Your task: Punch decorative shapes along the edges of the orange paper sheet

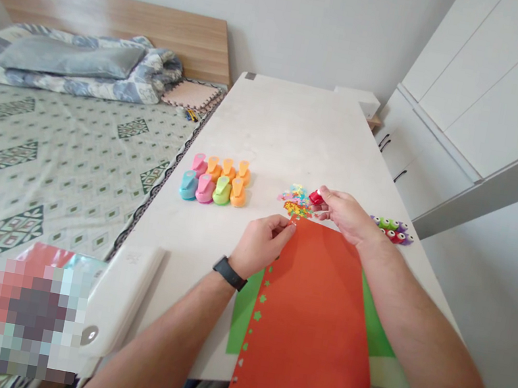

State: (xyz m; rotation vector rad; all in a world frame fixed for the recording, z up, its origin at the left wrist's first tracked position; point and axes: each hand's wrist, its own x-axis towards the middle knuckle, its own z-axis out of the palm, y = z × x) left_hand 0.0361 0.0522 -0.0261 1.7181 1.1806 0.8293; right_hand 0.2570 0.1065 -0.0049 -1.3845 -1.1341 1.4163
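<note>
An orange-red sheet of paper (311, 323) lies toward me, its near end hanging past the table edge. Small punched shapes run down its left side. My left hand (263, 243), with a black band on the wrist, pinches the sheet's far left corner. In my right hand (339, 209) is a small red craft punch (316, 197), held above the table just beyond the paper. A heap of colourful paper cut-outs (296, 209) lies between and beyond the hands. Green paper (245, 308) shows beneath the orange-red sheet.
Several larger craft punches (215, 181) stand in two rows at the left. More small punches (393, 231) sit right of my right forearm. A white device (122, 303) lies along the table's left edge, beside a bed (68, 167). White cabinets (488, 87) line the right.
</note>
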